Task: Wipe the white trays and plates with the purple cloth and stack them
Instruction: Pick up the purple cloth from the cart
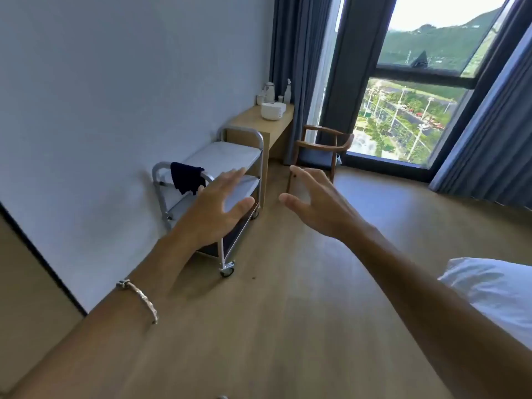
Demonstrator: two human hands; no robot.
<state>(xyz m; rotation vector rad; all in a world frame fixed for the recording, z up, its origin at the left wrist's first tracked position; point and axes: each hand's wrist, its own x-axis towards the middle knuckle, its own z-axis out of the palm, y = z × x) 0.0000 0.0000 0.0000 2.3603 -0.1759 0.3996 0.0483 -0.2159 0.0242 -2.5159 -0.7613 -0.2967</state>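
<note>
I hold my left hand [218, 208] and right hand [316, 203] wide, empty. Round white plates [272, 112] sit stacked on the wooden bench [250, 120].

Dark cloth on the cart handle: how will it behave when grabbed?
Probably floppy: the dark cloth hangs draped over the cart handle with ragged lower edges. Likely light, since it sits there unpinned. A hard tug might roll the cart, which stands on caster wheels.
</note>
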